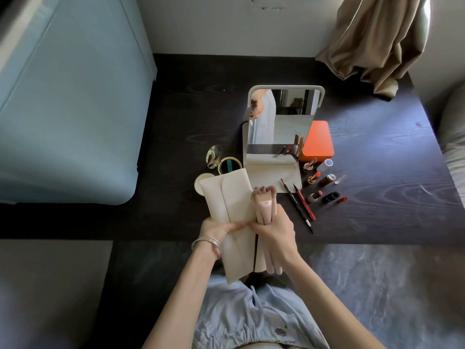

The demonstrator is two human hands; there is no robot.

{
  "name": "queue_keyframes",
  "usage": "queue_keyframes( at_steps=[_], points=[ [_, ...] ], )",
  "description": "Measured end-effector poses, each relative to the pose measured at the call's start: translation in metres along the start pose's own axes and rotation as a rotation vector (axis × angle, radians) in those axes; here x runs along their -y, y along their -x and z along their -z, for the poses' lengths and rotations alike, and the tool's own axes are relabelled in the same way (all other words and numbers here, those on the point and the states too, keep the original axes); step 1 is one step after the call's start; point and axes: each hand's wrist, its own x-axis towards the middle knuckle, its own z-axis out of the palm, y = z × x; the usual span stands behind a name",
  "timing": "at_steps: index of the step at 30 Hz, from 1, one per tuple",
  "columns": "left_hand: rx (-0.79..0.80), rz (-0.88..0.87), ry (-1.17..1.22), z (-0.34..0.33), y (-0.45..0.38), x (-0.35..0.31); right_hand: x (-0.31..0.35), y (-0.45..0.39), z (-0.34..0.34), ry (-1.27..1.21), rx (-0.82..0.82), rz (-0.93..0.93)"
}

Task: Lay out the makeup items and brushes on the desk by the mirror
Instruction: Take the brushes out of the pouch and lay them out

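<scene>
My left hand [218,229] holds a cream brush pouch [227,197] above the front edge of the dark desk [377,172]. My right hand [274,231] grips a bundle of pink-handled brushes [265,205], their handles sticking out below my fist. A standing mirror [281,122] faces me at the desk's middle. Right of it lie several lipsticks [314,177], a black pencil [298,206] and a red pencil [305,202]. An open gold compact [221,161] sits left of the mirror.
An orange box [318,139] stands beside the mirror. A cream cloth [273,172] lies on the mirror's base. A pale blue cabinet [70,109] borders the desk on the left, and a tan curtain [372,41] hangs over the far right corner.
</scene>
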Motion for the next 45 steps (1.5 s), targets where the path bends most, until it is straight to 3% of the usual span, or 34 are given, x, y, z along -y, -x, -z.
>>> queue_keyframes(
  at_steps=[6,11,18,26,30,36,39,40,42,45],
  points=[
    [-0.023,-0.050,-0.013,-0.001,-0.001,-0.004,-0.004,-0.004,-0.002,-0.064,0.013,-0.026],
    [0.058,-0.072,-0.078,0.006,-0.001,-0.011,-0.008,-0.009,-0.001,-0.211,0.044,-0.020],
    [0.035,-0.085,-0.191,0.064,-0.014,-0.048,-0.003,-0.013,-0.001,-0.360,0.123,-0.037],
    [-0.279,-0.185,-0.397,0.125,-0.066,-0.093,0.033,-0.036,-0.041,-0.395,0.384,-0.059],
    [-0.315,-0.159,-0.629,0.138,-0.098,-0.104,0.057,-0.044,-0.067,-0.454,0.479,-0.078],
    [-0.544,-0.120,-1.118,0.133,-0.114,-0.109,0.061,-0.052,-0.077,-0.512,0.465,-0.117],
    [-0.685,-0.353,-1.209,0.111,-0.092,-0.103,0.054,-0.054,-0.068,-0.601,0.399,-0.184],
    [-0.667,-0.468,-1.173,0.099,-0.082,-0.099,0.051,-0.055,-0.064,-0.624,0.366,-0.203],
    [-0.480,-0.612,-1.031,0.068,-0.059,-0.087,0.043,-0.056,-0.052,-0.654,0.286,-0.223],
    [-0.055,-0.563,-0.862,0.019,-0.042,-0.060,0.030,-0.055,-0.031,-0.696,0.185,-0.232]
  ],
)
